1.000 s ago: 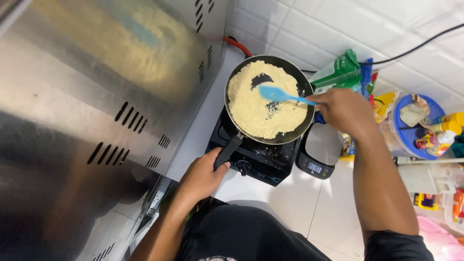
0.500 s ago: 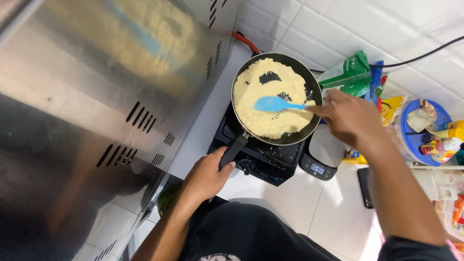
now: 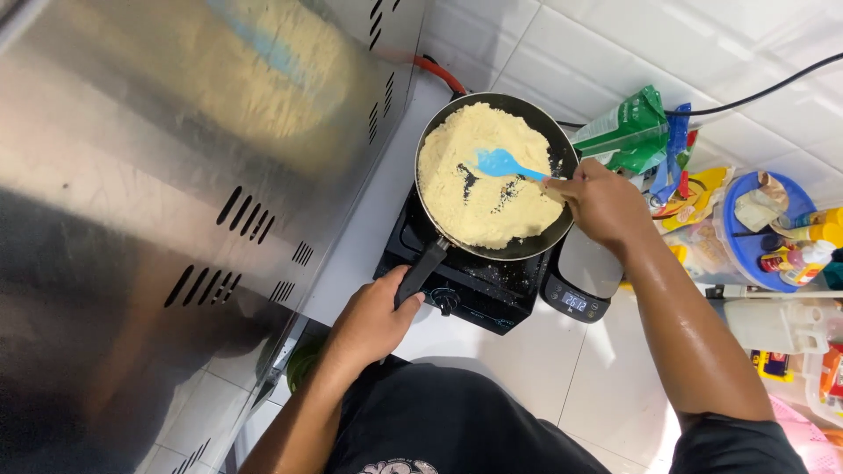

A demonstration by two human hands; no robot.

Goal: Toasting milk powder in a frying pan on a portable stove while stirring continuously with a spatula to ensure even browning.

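Observation:
A black frying pan (image 3: 562,158) full of pale yellow crumbly powder (image 3: 465,189) sits on a black single-burner stove (image 3: 470,285) on the white tiled floor. My left hand (image 3: 373,320) grips the pan's black handle (image 3: 421,272) at its near end. My right hand (image 3: 601,202) holds a blue spatula (image 3: 502,163) by its stem at the pan's right rim; the blade lies in the powder near the middle. Dark bare streaks show through the powder beside the blade.
A large steel cabinet (image 3: 176,202) with vent slots fills the left. A digital kitchen scale (image 3: 584,281) stands right of the stove. Green packets (image 3: 628,132), a blue bowl (image 3: 733,237) of small items, bottles and a black cable (image 3: 764,92) crowd the right.
The spatula blade has moved across the powder from the pan's right side toward its middle, leaving dark streaks. My left hand has stayed on the handle.

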